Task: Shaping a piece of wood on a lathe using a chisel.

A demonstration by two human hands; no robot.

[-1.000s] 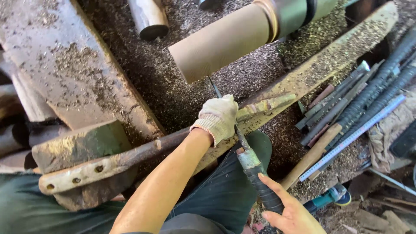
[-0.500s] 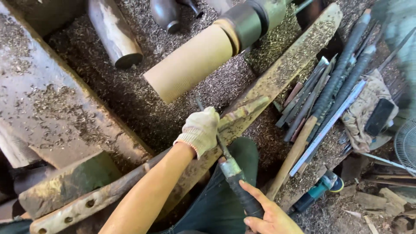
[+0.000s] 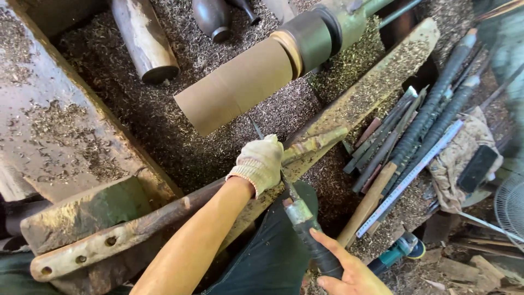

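Note:
A smooth tan wooden cylinder [image 3: 236, 84] is mounted on a lathe chuck [image 3: 311, 35] at the top middle. My left hand [image 3: 262, 163], in a white knit glove, presses a long turning chisel [image 3: 300, 216] onto the worn tool rest bar [image 3: 131, 232]. The chisel's thin blade tip [image 3: 255, 127] reaches up under the cylinder's lower edge. My bare right hand [image 3: 349, 270] grips the chisel's dark handle near the bottom edge.
Wood shavings [image 3: 164, 125] cover the lathe bed. Several long chisels and a ruler [image 3: 415, 136] lie at the right beside a rag [image 3: 464, 158]. A turned log [image 3: 144, 41] and a dark vase shape [image 3: 212, 19] lie at the top. A fan guard [image 3: 510, 205] shows at the far right.
The view has shifted, so the cylinder and rest sit lower and further left in frame. Both hands keep their hold on the chisel against the rest.

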